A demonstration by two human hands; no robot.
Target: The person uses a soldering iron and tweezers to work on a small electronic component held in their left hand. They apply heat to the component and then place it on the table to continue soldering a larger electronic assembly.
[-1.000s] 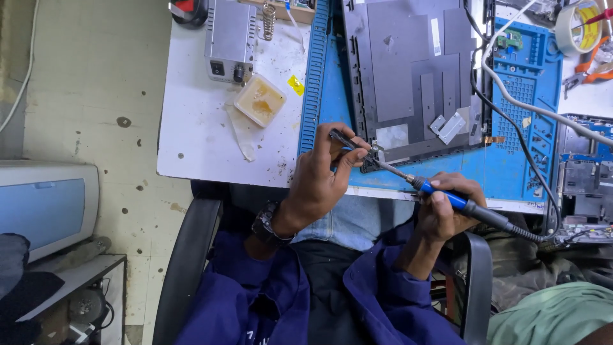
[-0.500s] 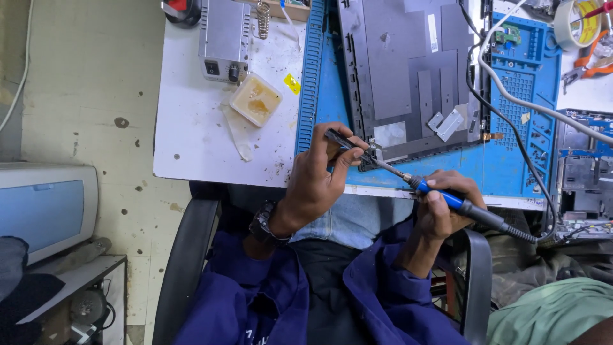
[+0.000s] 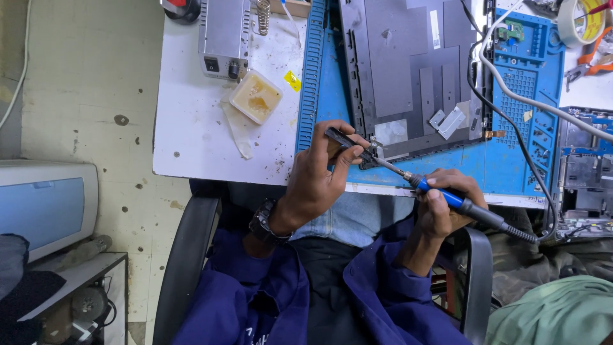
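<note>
I am seeing matt dark plastic on the panel [image 3: 408,70], ribbed blue rubber mat [image 3: 511,160], glossy blue-handled soldering iron [image 3: 447,198], scuffed white table [image 3: 191,128].

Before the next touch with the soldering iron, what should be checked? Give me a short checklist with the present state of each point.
1. Right hand grips soldering iron by its blue handle, away from the metal tip: ok.
2. Left hand holds tweezers firmly: ok.
3. Iron tip meets the corner of the dark panel: cannot tell, too small.
4. Panel lies flat on the blue mat: ok.
5. Iron cord free of the grey cable: cannot tell.
</note>
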